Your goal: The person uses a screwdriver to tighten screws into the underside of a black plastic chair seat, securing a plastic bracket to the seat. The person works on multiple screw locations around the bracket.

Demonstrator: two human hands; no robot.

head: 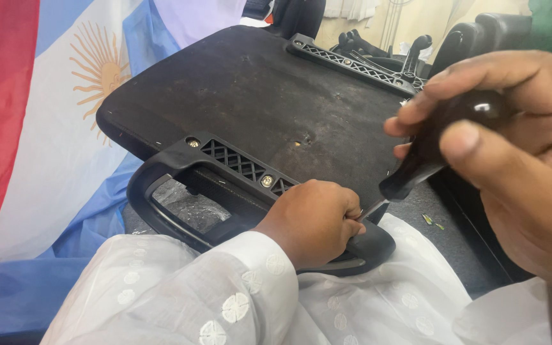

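Item one: your left hand (311, 220), at six o'clock in the view, fingers curled down over the near end of the black plastic armrest (180, 182); whether it grips or merely presses, you cannot tell (the fingertips are hidden). Item two: your right hand (519, 160), at three o'clock, closed firmly round the dark handle of a screwdriver (426, 156); its thin metal shaft slants down toward eight o'clock and its tip meets the armrest just beside your left knuckles. Item three: the upturned chair seat (269, 102), black, scuffed underside facing you, centre of view; the armrest is fixed along its near edge by a lattice bracket with two visible screws. Item four: a second lattice bracket (352, 64), at one o'clock on the far edge. Item five: a white embroidered sleeve (225, 287), at six o'clock. Item six: a striped flag with a sun emblem (97, 70), at ten o'clock.
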